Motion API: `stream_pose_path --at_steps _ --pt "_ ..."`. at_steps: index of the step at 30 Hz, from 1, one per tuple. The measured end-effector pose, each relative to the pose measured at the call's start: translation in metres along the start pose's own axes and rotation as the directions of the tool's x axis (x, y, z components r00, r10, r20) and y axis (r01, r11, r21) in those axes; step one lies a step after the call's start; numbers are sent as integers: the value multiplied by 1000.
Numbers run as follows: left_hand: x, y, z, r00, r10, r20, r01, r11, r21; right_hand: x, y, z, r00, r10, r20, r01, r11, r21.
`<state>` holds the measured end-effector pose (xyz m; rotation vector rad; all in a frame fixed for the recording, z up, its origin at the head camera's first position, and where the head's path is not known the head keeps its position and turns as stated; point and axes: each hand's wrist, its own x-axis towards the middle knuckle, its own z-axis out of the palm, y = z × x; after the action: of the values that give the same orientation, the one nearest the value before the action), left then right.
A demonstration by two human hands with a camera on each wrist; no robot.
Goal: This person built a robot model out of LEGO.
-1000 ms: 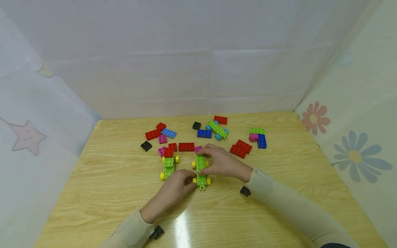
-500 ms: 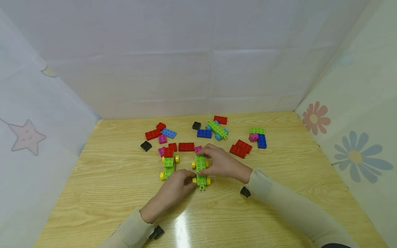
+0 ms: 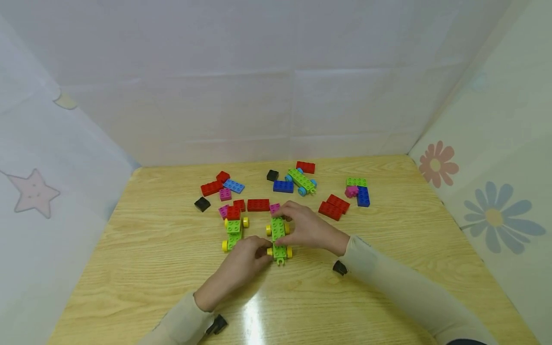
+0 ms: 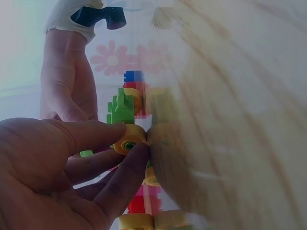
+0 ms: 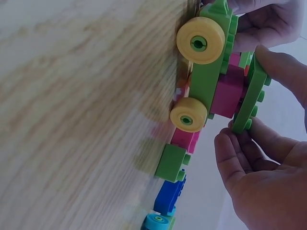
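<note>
Lime-green plastic sits at the centre of the frame: a wheeled base [image 3: 280, 254] with a green plate [image 3: 278, 227] above it. A pink brick [image 5: 227, 91] appears seated on the base; the plate leans over that brick in the right wrist view, so I judge it not fully pressed down, though I cannot tell whether any studs have caught. Just left of it, a second green car [image 3: 235, 242] carries a red brick [image 3: 233, 212] and looks further built. Toward the top, a blue-wheeled base [image 3: 301, 180] has bare studs, and two red bricks [image 3: 330, 211] right of centre lie loose. My right hand [image 3: 308, 227] is half open, holding the plate between thumb and fingers at opposite ends. My left hand [image 3: 241, 261] pinches a yellow wheel [image 4: 136, 133] at the base's lower end, fingertips close together.
</note>
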<state>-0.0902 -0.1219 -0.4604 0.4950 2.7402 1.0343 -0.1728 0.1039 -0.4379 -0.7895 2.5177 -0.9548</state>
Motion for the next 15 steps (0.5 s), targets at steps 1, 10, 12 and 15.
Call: stream_pose_path --at_steps 1,10,12,15 --pt "0 0 0 1000 0 0 0 1000 0 0 0 0 1000 5 -2 -5 1000 0" --pt "0 0 0 1000 -7 5 7 1000 10 2 0 -1 1000 17 -5 -17 1000 -11" --pt "0 0 -1 1000 -10 6 10 1000 10 2 0 -1 1000 19 -5 -19 1000 -13" --pt "1 0 -1 1000 -11 9 11 1000 7 3 -1 -1 1000 19 -4 -19 1000 -14"
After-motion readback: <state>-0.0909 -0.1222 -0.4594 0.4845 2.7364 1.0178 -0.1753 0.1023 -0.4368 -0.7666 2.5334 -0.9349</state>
